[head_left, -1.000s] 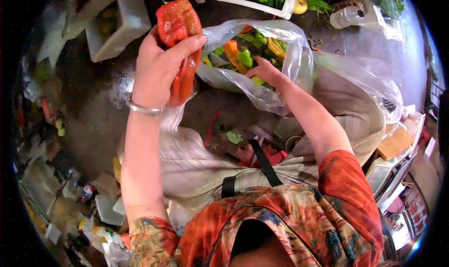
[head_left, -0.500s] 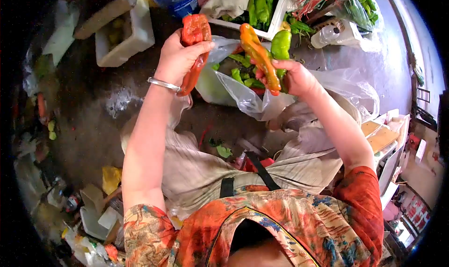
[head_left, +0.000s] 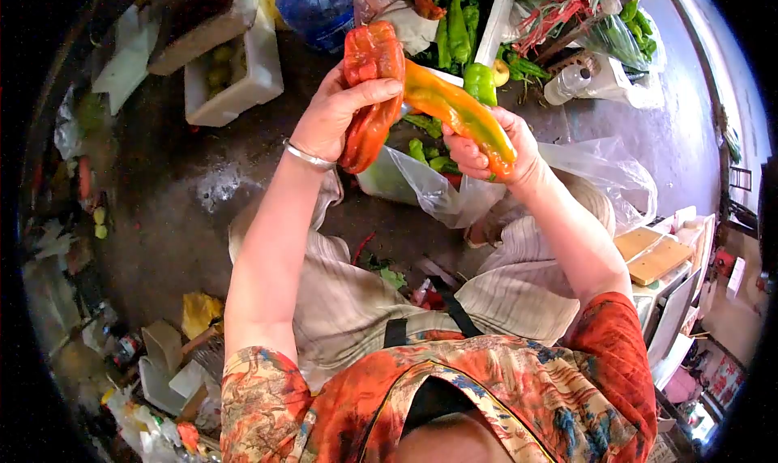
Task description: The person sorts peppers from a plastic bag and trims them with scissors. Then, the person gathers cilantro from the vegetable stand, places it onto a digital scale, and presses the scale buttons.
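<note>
Two bare hands hold peppers above a clear plastic bag [head_left: 438, 197]. The left hand [head_left: 324, 121] is clenched around a glossy, deeply creased red pepper [head_left: 374, 62], thumb laid across its wrinkled skin; whether a second one lies behind it I cannot tell. A smooth metal bracelet [head_left: 309, 156] circles that wrist. The right hand [head_left: 512, 148] grasps a long, tapering orange pepper [head_left: 455, 113] with greenish streaks, whose upper end meets the red pepper's side, together with a blunt, shiny green pepper [head_left: 480, 84].

Below them, the thin, crinkled bag lies open, with more green pieces [head_left: 429, 156] at its mouth. Beyond the hands, slender green peppers [head_left: 459, 35] lie beside the straight, pale wall of a white box [head_left: 496, 27]. Farther left sit a ribbed, translucent blue bottle [head_left: 318, 17] and a thick-walled white container [head_left: 271, 64] of rounded items. Striped, softly creased trousers [head_left: 348, 289] cover the person's bent legs.
</note>
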The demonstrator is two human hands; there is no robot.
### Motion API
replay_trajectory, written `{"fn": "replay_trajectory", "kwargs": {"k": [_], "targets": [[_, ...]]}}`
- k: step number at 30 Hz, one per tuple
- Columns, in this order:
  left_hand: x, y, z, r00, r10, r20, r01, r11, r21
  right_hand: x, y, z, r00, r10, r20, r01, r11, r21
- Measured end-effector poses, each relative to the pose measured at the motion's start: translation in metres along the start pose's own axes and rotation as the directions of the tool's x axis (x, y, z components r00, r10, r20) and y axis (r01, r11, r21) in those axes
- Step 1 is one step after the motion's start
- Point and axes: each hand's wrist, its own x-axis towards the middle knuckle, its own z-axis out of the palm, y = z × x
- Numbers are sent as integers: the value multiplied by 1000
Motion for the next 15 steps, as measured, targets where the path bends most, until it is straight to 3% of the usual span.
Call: {"fn": "replay_trajectory", "kwargs": {"k": [2,3,5,7,9,10,12,14,15], "targets": [[5,-5,-3,995,60,-81,-56,997,52,0,-8,12,948,24,-316,-108,962,-251],[5,-2,0,989,62,-137,-45,991,123,2,-10,16,949,24,-315,-107,963,-247],[6,-2,0,979,61,-194,-24,982,189,5,-12,21,711,-334,-619,-36,862,-506],[10,-5,-3,978,56,-201,8,952,306,0,-15,8,751,-375,-544,41,848,-529],[13,-9,-5,981,47,-187,13,951,308,-3,-14,2,742,-496,-452,-171,512,-842],[16,-11,-7,980,23,-196,7,988,152,-5,-13,-2,742,-495,-452,-171,512,-842],[19,-8,-14,984,-61,-168,43,993,-107,-9,-15,-9,855,-285,-434,-27,810,-585],[18,-6,-18,982,-54,-181,37,995,-97,-10,-17,-10,931,-182,-317,83,950,-303],[18,-5,-18,983,-61,-172,48,995,-82,-10,-16,-7,931,-185,-314,85,948,-307]]}}
